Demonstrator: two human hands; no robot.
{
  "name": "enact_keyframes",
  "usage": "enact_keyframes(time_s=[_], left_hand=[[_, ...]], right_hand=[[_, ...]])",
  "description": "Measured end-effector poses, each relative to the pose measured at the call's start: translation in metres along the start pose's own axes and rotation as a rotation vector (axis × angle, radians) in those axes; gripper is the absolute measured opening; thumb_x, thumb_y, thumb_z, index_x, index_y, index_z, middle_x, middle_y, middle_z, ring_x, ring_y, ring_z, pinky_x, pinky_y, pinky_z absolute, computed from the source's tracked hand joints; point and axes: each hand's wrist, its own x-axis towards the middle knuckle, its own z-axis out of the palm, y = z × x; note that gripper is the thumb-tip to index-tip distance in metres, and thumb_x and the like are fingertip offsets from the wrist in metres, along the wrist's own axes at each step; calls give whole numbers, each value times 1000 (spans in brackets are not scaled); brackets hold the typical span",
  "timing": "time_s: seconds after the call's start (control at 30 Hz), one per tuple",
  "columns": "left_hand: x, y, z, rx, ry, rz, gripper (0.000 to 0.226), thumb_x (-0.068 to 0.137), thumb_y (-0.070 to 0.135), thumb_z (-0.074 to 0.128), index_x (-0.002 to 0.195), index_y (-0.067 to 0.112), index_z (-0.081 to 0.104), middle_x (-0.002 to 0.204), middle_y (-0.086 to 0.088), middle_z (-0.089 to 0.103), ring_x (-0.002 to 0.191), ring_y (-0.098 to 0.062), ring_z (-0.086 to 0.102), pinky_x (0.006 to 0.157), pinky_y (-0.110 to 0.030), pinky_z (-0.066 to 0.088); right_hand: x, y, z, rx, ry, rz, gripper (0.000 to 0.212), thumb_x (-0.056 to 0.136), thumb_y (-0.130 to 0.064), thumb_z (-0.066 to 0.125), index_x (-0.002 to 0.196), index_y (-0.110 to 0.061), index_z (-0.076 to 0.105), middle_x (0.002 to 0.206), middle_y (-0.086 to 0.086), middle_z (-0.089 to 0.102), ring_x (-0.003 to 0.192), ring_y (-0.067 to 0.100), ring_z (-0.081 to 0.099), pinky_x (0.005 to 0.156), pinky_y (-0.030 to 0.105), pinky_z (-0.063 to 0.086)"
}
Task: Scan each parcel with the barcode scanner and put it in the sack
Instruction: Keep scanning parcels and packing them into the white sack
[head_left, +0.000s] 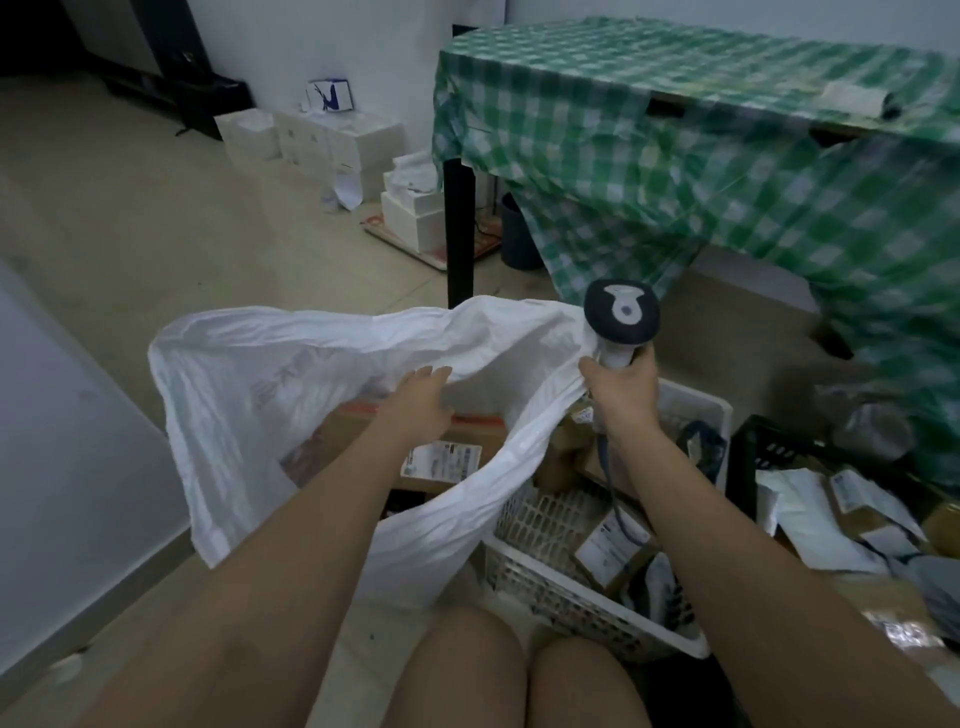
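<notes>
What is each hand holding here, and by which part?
The right hand grips the barcode scanner by its handle and pinches the sack at its rim. The left hand reaches into the sack's mouth, fingers straight, holding nothing.

White plastic sack (249, 395), mouth held wide open and facing up, crumpled, faint print on its left wall. Brown carton parcel (441, 457) with white label lies inside, label up. Scanner (621, 319): dark rounded head with white trim, pale handle, upright, head above the sack's right rim, cable hanging down from the handle. White slatted basket (582, 597) just right of the sack, touching it, holds more brown labelled parcels (613, 545). Further parcels (852, 499) and white mailers heaped in a black crate further right.
</notes>
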Motion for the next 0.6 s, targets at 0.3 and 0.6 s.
enact_keyframes(time_s=[0.3,0.6], left_hand=[[-49,87,-9,-433,161,128,42,97,19,49,139,23,45,142,1,45,127,-16,45,100,-27,37],[-59,193,49,-258,192,423,32,95,11,49,125,14,60,128,-3,53,118,-18,49,95,-26,39]], right_hand=[[-28,15,-46,62,-62,131,37,81,-21,75,112,-20,54,105,1,66,99,20,65,92,40,52],[-44,58,-146,7,38,229,31,88,-10,65,116,-10,53,97,12,66,79,23,64,62,28,54]])
